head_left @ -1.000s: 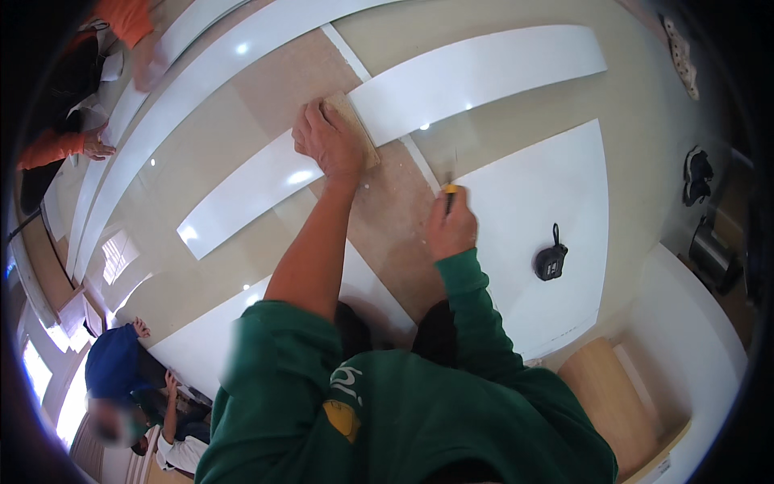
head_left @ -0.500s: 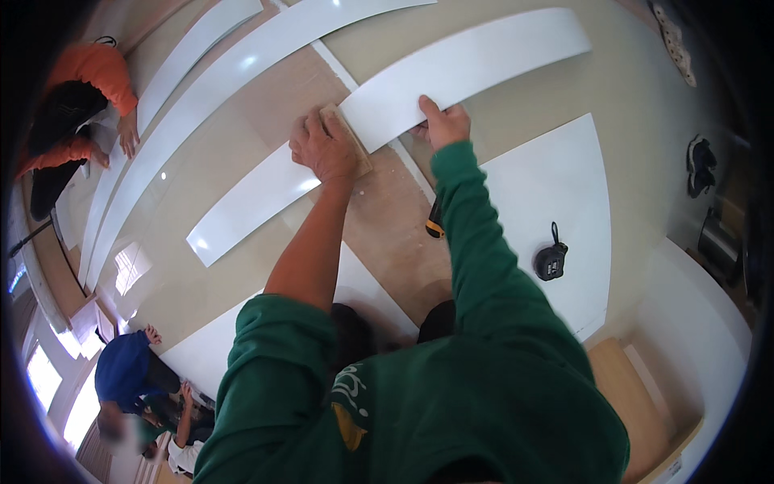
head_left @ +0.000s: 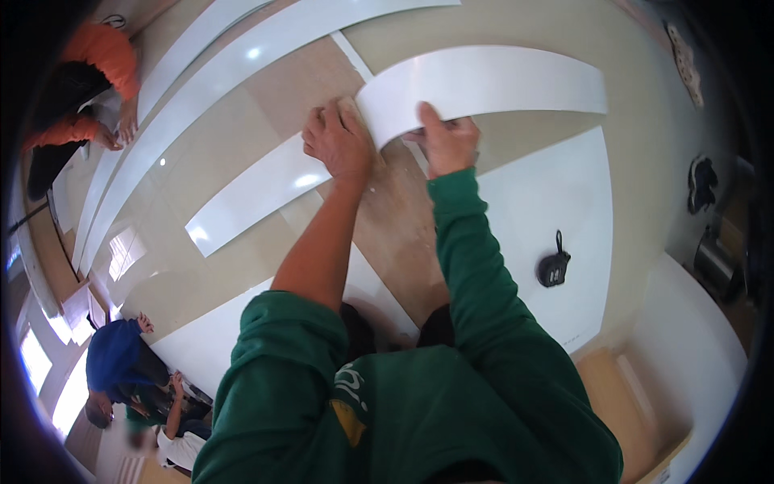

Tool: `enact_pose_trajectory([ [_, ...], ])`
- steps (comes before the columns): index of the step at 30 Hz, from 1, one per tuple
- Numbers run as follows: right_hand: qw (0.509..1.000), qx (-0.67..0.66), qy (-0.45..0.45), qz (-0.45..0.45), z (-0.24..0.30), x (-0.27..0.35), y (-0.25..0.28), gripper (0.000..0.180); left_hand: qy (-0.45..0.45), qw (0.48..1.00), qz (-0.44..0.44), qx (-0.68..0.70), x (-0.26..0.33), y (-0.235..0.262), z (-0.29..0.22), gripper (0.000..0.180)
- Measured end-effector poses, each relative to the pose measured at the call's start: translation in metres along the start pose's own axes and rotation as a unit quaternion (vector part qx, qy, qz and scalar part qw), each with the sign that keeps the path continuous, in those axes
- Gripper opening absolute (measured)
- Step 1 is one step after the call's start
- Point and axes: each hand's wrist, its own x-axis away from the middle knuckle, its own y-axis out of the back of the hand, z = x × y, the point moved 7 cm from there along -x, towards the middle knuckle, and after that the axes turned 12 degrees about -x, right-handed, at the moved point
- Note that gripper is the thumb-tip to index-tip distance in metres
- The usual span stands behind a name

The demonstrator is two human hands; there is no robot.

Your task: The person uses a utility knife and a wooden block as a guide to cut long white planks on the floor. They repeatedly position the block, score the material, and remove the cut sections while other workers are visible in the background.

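My left hand [head_left: 339,145] presses down with bent fingers on a small wooden block [head_left: 355,121], now mostly hidden behind it. The block lies across a glossy white strip. Left of the hand, a flat length of white strip [head_left: 258,194] rests on the floor. On the right, a curved length [head_left: 484,77] bows upward. Whether the two lengths are still joined under the block, I cannot tell. My right hand [head_left: 447,141] pinches the curved length by its near edge, thumb on top and fingers beneath.
Long white strips [head_left: 242,60] curve across the floor at left, with an orange-sleeved person [head_left: 105,64] at them. A black tape measure [head_left: 554,262] lies on a white sheet [head_left: 556,194] at right. Other people [head_left: 121,359] are at lower left; dark shoes [head_left: 701,184] at far right.
The curved length's near end has bent up more steeply by the block, and its far end has come down in the picture. The yellow-and-black tool by my right sleeve is no longer visible.
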Motion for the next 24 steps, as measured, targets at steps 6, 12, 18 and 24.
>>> enact_pose_trajectory([
  [6,0.943,0.306,-0.002,0.134,0.021,-0.044,-0.006,0.037,0.003,1.000,-0.002,0.016,-0.003,0.000,-0.007,0.031],
  [12,0.991,-0.011,0.122,-0.052,0.170,-0.148,0.104,0.031,0.011,1.000,0.001,-0.003,-0.005,-0.007,-0.001,0.033],
  [18,0.983,0.164,0.075,0.043,0.173,0.008,0.072,0.044,-0.005,0.995,0.077,0.063,-0.004,0.008,-0.007,0.053],
  [24,0.989,0.134,-0.055,-0.038,0.141,0.141,0.118,0.044,-0.121,0.983,0.133,0.032,0.022,0.026,0.025,0.073],
])
